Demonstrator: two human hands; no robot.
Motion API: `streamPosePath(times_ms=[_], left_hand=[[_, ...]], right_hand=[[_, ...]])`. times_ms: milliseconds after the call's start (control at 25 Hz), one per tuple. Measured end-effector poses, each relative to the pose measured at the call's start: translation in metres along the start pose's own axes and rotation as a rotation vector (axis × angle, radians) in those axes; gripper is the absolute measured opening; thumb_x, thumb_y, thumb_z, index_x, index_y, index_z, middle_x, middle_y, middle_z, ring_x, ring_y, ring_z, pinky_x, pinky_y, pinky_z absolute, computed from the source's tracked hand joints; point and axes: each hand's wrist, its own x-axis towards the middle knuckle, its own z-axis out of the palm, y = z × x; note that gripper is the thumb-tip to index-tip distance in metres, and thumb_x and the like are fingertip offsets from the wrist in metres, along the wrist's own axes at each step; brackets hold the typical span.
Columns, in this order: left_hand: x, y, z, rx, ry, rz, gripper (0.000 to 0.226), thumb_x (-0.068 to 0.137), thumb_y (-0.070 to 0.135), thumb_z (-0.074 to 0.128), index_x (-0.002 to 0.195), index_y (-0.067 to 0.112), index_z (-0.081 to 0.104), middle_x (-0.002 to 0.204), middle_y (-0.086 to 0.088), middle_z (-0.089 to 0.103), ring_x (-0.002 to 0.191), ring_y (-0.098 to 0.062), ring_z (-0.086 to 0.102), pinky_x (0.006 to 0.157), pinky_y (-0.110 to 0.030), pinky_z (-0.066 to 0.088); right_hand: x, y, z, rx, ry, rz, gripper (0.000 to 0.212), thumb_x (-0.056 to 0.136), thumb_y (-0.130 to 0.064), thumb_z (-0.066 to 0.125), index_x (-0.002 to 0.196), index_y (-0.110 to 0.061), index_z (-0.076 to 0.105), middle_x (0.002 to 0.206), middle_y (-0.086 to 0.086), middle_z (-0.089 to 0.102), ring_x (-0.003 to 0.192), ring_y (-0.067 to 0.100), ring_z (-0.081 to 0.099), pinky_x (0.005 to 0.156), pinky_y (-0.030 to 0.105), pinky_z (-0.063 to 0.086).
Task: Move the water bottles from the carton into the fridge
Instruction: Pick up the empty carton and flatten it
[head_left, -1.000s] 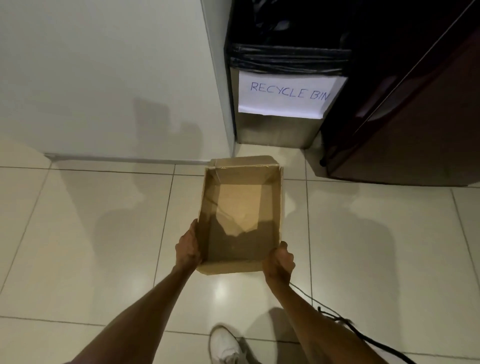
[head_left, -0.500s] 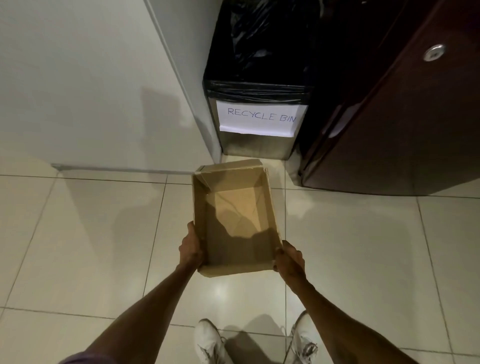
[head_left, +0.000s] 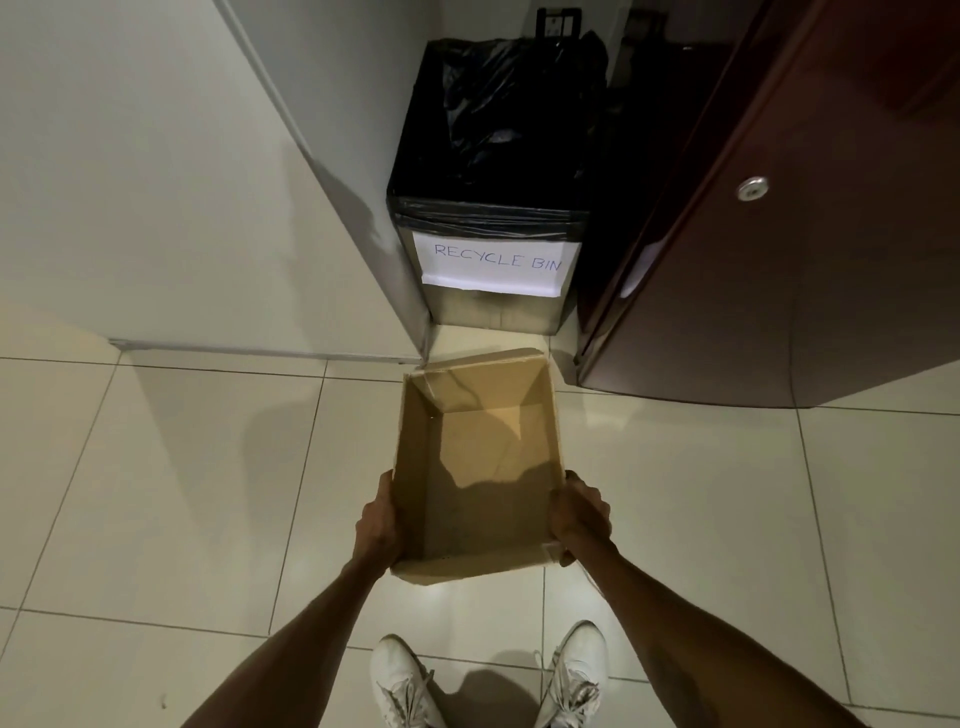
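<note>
Currently: carton (head_left: 483, 467), empty, no water bottles in view, held above floor (head_left: 182, 493) facing recycle bin (head_left: 488, 312); left grip (head_left: 376, 525) and right grip (head_left: 579, 514) each curled round a near corner, likely for disposal, unloading apparently done

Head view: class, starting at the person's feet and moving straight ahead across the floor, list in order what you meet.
White shoes → carton → paper label on the recycle bin → black bin liner.
</note>
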Motion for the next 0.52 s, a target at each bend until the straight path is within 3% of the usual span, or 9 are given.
streamPosePath(times_ms=[160, 200, 240, 320, 360, 520], left_hand=[[-0.005, 0.018, -0.014, -0.021, 0.038, -0.099, 0.042, 0.107, 0.026, 0.028, 0.146, 0.01, 0.024, 0.128, -0.018, 0.057, 0.109, -0.037, 0.06, 0.097, -0.056, 0.051], [-0.006, 0.022, -0.018, 0.015, 0.048, -0.102, 0.044, 0.106, 0.025, 0.031, 0.147, 0.01, 0.022, 0.129, -0.019, 0.057, 0.11, -0.038, 0.06, 0.098, -0.055, 0.05], [-0.007, 0.025, -0.021, 0.048, 0.061, -0.096, 0.046, 0.106, 0.023, 0.033, 0.149, 0.011, 0.021, 0.129, -0.019, 0.057, 0.11, -0.038, 0.06, 0.098, -0.054, 0.05], [-0.011, 0.032, -0.025, 0.074, 0.066, -0.056, 0.049, 0.107, 0.025, 0.032, 0.152, 0.014, 0.018, 0.131, -0.018, 0.057, 0.11, -0.038, 0.061, 0.098, -0.053, 0.05], [-0.013, 0.036, -0.026, 0.089, 0.055, -0.028, 0.049, 0.107, 0.026, 0.03, 0.154, 0.016, 0.017, 0.131, -0.018, 0.057, 0.11, -0.037, 0.061, 0.098, -0.053, 0.05], [-0.02, 0.047, -0.038, 0.111, 0.012, 0.058, 0.049, 0.107, 0.02, 0.03, 0.154, 0.016, 0.018, 0.129, -0.017, 0.059, 0.108, -0.037, 0.061, 0.096, -0.053, 0.05]], right_hand=[[0.001, -0.001, -0.029, -0.041, -0.121, -0.132, 0.026, 0.101, -0.03, 0.039, 0.117, -0.02, 0.057, 0.101, 0.01, 0.06, 0.078, 0.033, 0.063, 0.048, 0.03, 0.053], [0.002, 0.0, -0.033, -0.058, -0.136, -0.16, 0.027, 0.101, -0.032, 0.039, 0.116, -0.021, 0.058, 0.099, 0.009, 0.061, 0.074, 0.032, 0.062, 0.049, 0.03, 0.054], [0.002, -0.002, -0.037, -0.097, -0.126, -0.185, 0.029, 0.101, -0.034, 0.038, 0.117, -0.021, 0.058, 0.102, 0.009, 0.063, 0.079, 0.031, 0.063, 0.058, 0.033, 0.057], [-0.003, -0.007, -0.041, -0.136, -0.08, -0.173, 0.031, 0.101, -0.031, 0.036, 0.121, -0.019, 0.056, 0.115, 0.012, 0.061, 0.102, 0.034, 0.059, 0.083, 0.038, 0.054], [-0.007, -0.011, -0.042, -0.122, -0.053, -0.155, 0.031, 0.101, -0.029, 0.036, 0.122, -0.018, 0.055, 0.118, 0.014, 0.059, 0.107, 0.035, 0.056, 0.087, 0.04, 0.052], [-0.008, -0.032, -0.049, -0.094, 0.077, -0.097, 0.028, 0.101, -0.025, 0.04, 0.115, -0.007, 0.056, 0.113, 0.015, 0.063, 0.104, 0.033, 0.06, 0.086, 0.036, 0.051]])
